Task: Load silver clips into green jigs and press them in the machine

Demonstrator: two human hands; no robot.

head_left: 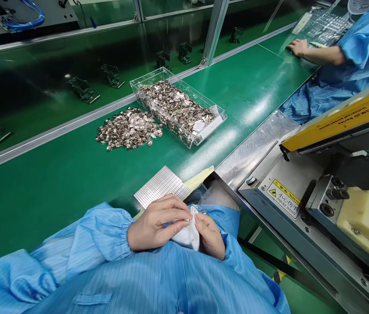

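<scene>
Head view: left hand [158, 222], loosely curled, pinching small metal piece [187, 220] beside white cloth [187, 238]; right hand [210, 237] closed on same cloth, between both; silver gridded sheet [161, 185] just beyond left hand.

We look forward and down from head height, left hand [160, 220] and right hand [210, 236] close below, the bench [73, 170] farther off.
</scene>
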